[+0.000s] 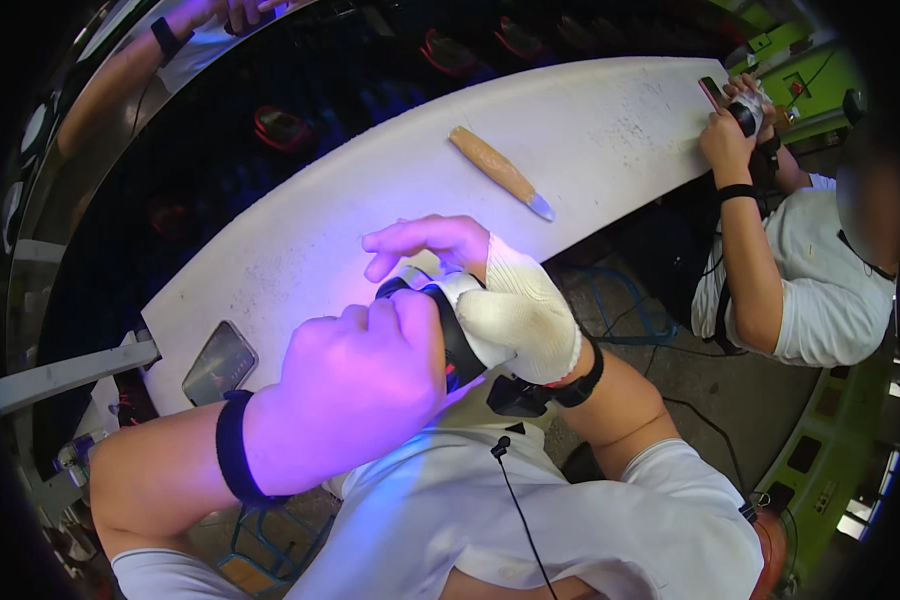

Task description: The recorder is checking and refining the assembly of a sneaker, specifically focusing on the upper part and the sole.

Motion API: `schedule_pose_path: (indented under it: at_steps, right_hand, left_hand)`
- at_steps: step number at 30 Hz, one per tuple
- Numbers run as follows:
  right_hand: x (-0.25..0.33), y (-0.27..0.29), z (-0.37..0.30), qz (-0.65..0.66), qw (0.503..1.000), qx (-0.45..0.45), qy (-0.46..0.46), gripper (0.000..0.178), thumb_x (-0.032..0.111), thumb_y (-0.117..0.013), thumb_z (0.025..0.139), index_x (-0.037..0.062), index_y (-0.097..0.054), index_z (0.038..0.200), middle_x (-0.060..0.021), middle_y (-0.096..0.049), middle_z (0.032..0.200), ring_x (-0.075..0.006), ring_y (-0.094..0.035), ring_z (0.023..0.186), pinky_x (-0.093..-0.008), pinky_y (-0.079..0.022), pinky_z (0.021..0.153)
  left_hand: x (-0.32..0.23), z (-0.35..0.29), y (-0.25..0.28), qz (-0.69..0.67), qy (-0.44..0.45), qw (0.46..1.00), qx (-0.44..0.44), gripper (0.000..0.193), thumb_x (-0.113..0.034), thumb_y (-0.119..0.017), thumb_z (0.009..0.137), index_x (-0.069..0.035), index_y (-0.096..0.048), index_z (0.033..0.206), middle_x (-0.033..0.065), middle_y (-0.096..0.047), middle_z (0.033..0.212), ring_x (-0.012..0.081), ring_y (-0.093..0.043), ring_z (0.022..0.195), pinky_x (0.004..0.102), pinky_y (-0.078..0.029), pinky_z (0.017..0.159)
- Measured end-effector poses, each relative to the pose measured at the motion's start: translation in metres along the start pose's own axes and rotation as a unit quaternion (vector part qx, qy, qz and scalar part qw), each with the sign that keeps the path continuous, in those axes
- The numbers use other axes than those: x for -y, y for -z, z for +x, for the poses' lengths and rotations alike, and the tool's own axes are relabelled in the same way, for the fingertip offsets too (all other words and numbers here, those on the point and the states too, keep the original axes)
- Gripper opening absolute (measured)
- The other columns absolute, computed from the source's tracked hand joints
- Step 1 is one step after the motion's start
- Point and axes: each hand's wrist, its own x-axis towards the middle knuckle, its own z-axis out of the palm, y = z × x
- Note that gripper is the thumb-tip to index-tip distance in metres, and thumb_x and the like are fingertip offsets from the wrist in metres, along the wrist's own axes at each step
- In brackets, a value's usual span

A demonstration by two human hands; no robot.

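Observation:
Close in front of my body, both hands are on a black-and-white piece (460,345) that looks like a shoe, mostly hidden by them. My left hand (365,365) is closed on its left side, knuckles up. A white knit glove with bare fingertips covers my right hand (500,295). Its thumb presses on the white part while its bare fingers curve over the far side. Beyond my hands, a tan-handled tool (495,165) with a pale, tapered tip lies on the white table (350,190).
A dark phone (220,362) lies at the table's left end, beside a grey metal bar (75,375). Behind the table, reddish shoe-like things (282,130) sit in a dark area. At right, a co-worker (810,270) handles a dark-and-white piece. Another person's arm (120,95) shows at upper left.

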Motion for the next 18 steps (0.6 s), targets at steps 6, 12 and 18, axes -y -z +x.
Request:
schedule_pose_path:
  at_steps: [6,12,18]
  right_hand:
    - [0.017,-0.024,-0.039,-0.276,0.941,0.151,0.121,0.062,0.026,-0.065,0.095,-0.0081,-0.050,0.145,-0.0297,-0.054,0.150,-0.0458,-0.053,0.139,-0.0525,-0.037,0.121]
    - [-0.034,-0.059,-0.030,-0.433,0.896,0.095,0.035,0.109,0.058,-0.089,0.067,-0.0017,-0.050,0.150,-0.0266,-0.060,0.143,-0.0457,-0.058,0.133,-0.0513,-0.046,0.113]
    - [-0.056,-0.082,-0.031,-0.500,0.856,0.068,0.108,0.098,0.056,-0.088,0.070,-0.0053,-0.058,0.142,-0.0238,-0.071,0.120,-0.0382,-0.070,0.111,-0.0496,-0.051,0.102]
  left_hand:
    - [0.032,-0.047,0.007,0.084,-0.174,0.981,-0.018,0.062,-0.045,-0.081,0.079,0.003,-0.064,0.114,0.0178,-0.069,0.093,0.0247,-0.071,0.076,0.0329,-0.056,0.056]
    - [0.015,-0.125,-0.020,-0.485,0.187,0.850,-0.084,0.098,-0.036,-0.100,0.068,-0.007,-0.049,0.146,0.0265,-0.039,0.161,0.0394,-0.043,0.148,0.0491,-0.036,0.122]
    - [0.004,-0.153,-0.079,-0.531,0.351,0.728,-0.255,0.056,-0.010,-0.091,0.078,-0.001,-0.060,0.124,0.0219,-0.051,0.155,0.0261,-0.053,0.138,0.0393,-0.041,0.117]
